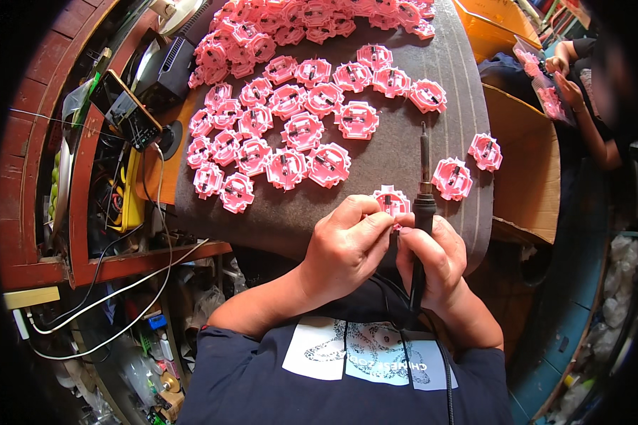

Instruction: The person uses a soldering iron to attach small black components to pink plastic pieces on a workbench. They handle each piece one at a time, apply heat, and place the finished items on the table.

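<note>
My right hand (438, 263) is closed with a soldering iron (424, 207) held upright in it, the metal tip pointing away from me. Thumb and fingers of my left hand (346, 244) pinch together close to my right fingertips. A tiny pink piece (398, 228) shows between the two hands; its shape is too small to tell. Just beyond the fingertips is a pink plastic housing (391, 201) with dark parts inside, partly hidden by my fingers. To the right lie two similar housings, the nearer one (452, 178) close to the iron.
Rows of pink housings (303, 132) cover the dark grey work surface (397, 138), with a heap (290, 21) behind. At left stand a propped phone (125, 110) and trailing cables. A cardboard box (524, 163) stands at right; beyond it, another person's hands (564, 74) handle pink parts.
</note>
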Demonstrator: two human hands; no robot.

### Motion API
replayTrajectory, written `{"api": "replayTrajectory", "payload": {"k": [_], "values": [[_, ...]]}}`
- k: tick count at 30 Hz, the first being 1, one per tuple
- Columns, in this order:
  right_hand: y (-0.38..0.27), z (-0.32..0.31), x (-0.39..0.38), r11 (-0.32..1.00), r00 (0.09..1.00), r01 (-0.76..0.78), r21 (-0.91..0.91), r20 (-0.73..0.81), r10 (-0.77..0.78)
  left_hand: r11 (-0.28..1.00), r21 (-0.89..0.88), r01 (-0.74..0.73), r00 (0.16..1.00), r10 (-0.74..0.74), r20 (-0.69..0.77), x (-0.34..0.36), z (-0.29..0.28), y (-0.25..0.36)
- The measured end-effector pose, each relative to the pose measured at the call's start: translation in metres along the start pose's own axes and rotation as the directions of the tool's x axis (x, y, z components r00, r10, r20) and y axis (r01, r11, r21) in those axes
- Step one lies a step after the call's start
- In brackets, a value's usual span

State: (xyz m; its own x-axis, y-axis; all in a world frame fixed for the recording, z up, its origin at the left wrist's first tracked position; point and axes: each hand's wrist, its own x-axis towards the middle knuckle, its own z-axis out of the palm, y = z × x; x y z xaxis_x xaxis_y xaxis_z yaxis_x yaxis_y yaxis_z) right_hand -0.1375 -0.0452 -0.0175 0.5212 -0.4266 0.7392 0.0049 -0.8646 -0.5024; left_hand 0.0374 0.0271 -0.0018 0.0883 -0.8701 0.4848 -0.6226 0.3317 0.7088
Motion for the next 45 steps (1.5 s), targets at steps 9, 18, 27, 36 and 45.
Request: {"api": "replayTrajectory", "payload": {"k": [9,18,27,36,45], "values": [[0.001,0.0,0.004,1.0,1.0,-0.007,-0.021,0.021,0.008,1.0,0.012,-0.014,1.0,0.014,0.01,-0.001,-0.002,0.0],[-0.001,-0.017,-0.034,0.982,0.978,-0.098,0.162,-0.166,0.125,0.998,0.02,-0.063,0.996,0.061,0.065,0.005,-0.006,0.001],[-0.014,-0.065,-0.016,0.996,1.0,-0.009,0.084,0.002,0.009,0.998,0.037,-0.058,0.994,0.054,0.097,0.004,-0.008,0.002],[-0.016,-0.064,-0.016,0.996,0.995,-0.026,0.086,0.097,0.018,0.996,0.06,-0.064,0.993,0.058,0.101,0.004,-0.008,0.002],[-0.014,-0.062,-0.015,0.996,0.996,-0.014,0.089,0.093,0.005,0.996,0.064,-0.06,0.994,0.054,0.095,0.003,-0.007,0.002]]}}
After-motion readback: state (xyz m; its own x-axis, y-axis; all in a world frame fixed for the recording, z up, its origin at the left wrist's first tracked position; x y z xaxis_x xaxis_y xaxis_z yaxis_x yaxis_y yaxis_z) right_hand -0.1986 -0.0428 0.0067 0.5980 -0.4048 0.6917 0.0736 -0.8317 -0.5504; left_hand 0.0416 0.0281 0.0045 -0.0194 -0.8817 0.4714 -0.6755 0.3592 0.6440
